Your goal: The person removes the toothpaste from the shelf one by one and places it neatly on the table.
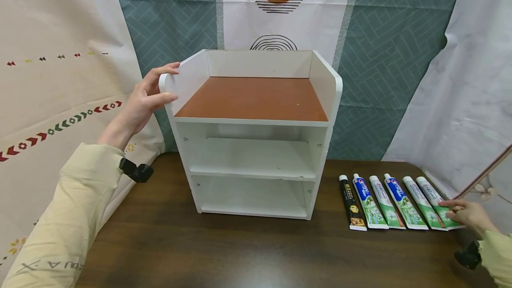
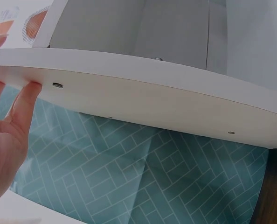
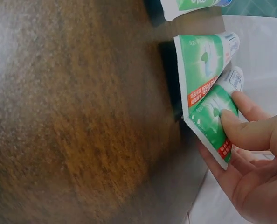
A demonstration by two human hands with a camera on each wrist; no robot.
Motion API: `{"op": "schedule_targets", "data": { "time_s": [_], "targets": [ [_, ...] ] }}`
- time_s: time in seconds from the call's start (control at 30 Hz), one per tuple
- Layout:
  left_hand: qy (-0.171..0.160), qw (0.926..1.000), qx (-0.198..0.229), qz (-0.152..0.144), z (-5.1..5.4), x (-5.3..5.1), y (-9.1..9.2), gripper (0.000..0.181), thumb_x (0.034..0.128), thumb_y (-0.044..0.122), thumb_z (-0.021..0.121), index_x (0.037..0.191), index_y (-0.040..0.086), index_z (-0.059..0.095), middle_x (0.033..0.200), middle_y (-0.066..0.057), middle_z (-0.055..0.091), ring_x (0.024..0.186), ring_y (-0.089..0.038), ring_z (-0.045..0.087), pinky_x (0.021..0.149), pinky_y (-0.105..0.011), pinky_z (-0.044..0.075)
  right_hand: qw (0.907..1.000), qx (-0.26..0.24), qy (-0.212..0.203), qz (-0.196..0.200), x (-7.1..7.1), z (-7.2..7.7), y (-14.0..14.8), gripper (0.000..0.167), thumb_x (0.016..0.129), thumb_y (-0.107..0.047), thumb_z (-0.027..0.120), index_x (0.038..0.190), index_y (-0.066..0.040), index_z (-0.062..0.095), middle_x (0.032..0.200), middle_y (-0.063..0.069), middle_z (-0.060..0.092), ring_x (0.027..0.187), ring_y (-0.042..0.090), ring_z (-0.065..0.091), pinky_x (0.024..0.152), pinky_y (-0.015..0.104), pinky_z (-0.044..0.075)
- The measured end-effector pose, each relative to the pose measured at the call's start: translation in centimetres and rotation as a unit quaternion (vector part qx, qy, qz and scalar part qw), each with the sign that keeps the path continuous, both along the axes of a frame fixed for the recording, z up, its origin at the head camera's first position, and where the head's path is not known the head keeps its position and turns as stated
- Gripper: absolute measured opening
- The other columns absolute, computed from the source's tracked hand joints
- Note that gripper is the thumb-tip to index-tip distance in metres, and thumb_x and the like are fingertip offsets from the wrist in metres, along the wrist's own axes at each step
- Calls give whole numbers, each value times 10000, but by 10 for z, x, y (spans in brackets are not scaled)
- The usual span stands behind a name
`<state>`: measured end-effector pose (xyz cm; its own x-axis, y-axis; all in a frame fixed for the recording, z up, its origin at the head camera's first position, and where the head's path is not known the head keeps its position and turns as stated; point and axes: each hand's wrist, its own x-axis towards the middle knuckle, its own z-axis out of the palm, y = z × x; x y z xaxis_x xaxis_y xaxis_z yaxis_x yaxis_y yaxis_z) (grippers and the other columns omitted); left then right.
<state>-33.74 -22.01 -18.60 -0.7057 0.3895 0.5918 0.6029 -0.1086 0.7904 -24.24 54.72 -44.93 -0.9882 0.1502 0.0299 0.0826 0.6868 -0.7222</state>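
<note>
A small white shelf (image 1: 252, 174) with a brown top board (image 1: 252, 99) stands on the table. My left hand (image 1: 138, 106) grips the upper edge of its left side panel (image 2: 143, 95), thumb on one face and fingers on the other. At the far right, my right hand (image 1: 472, 217) pinches a green-and-white toothpaste tube (image 3: 211, 114), the last in a row, by its side edge. Its thumb lies on the tube's printed face, and other fingers reach underneath. The neighbouring green-and-white toothpaste tube (image 3: 201, 60) touches the held one.
More toothpaste tubes lie in the row: a black one (image 1: 352, 203), blue-and-green ones (image 1: 370, 203) and another green-and-white one (image 1: 387, 203). The dark wooden table (image 1: 240, 252) extends in front of the shelf. Patterned cloth (image 1: 384, 79) hangs behind, with pale cloth on both sides.
</note>
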Motion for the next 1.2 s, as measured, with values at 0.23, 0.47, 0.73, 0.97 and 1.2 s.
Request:
{"op": "schedule_targets", "data": {
  "time_s": [0.23,0.47,0.73,0.97,1.2],
  "targets": [
    [3,10000,-35,21,0,0,0,434,845,-82,515,1227,125,512,1430,-33,249,1140,-298,337,773,-276,433,9999,82,82,58,2,0,2,199,798,53,582,956,174,579,815,180,585,619,86,478,504,310,436],
    [15,10000,-48,23,1,0,0,429,846,-77,517,1223,127,512,1433,-35,241,1140,-300,336,771,-275,434,9995,313,66,-23,2,0,3,217,771,29,623,951,147,597,942,400,501,750,261,532,521,344,457],
    [12,9999,-105,39,1,0,0,428,847,-71,522,1227,125,510,1434,-35,242,1147,-294,331,777,-279,430,9885,1277,731,-338,-8,0,-3,301,831,-91,616,1017,137,551,847,292,579,559,243,527,487,403,424],
    [12,9998,-150,90,1,0,1,440,852,-55,528,1246,140,504,1439,-26,233,1158,-287,322,786,-273,424,9913,1009,834,-135,-31,10,-18,353,909,-290,546,1104,0,593,1030,309,550,912,476,479,648,487,400],
    [140,9932,-852,781,4,5,-5,562,860,9,570,1360,215,417,1456,48,214,1179,-229,339,779,-245,415,9933,687,931,-4,-30,69,-97,531,921,-370,499,1168,100,519,1104,336,502,809,279,577,640,406,445]
  ]
}}
